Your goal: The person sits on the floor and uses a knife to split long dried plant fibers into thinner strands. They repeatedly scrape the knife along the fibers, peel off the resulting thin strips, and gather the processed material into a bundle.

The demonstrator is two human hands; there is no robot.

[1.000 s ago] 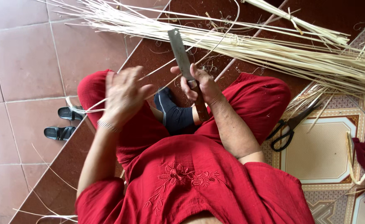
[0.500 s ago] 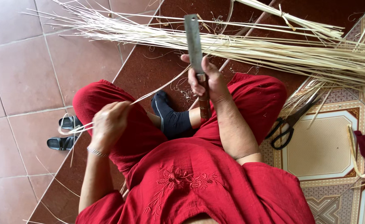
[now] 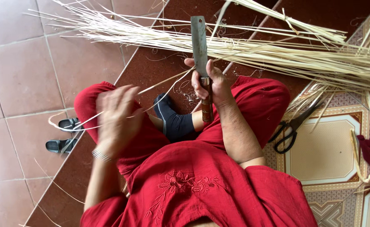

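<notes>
Two hands busy: right hand (image 3: 212, 84) closed on knife (image 3: 200, 46) handle, left hand (image 3: 117, 120) blurred, grip unclear, at bamboo strip (image 3: 164, 84); best keep strip taut against blade.

- Soft, even daylight fills the scene — bright, with no single clear source.
- Shadows are faint: only thin, diffuse ones lie under the bamboo strips (image 3: 252, 46) on the floor tiles (image 3: 21, 80).
- The left hand (image 3: 117, 120) is smeared by motion blur — its fingers cannot be told apart.
- The knife blade (image 3: 199, 44) carries a dull sheen, no harsh glare.
- Straight tile joints bend slightly near the edges.
</notes>
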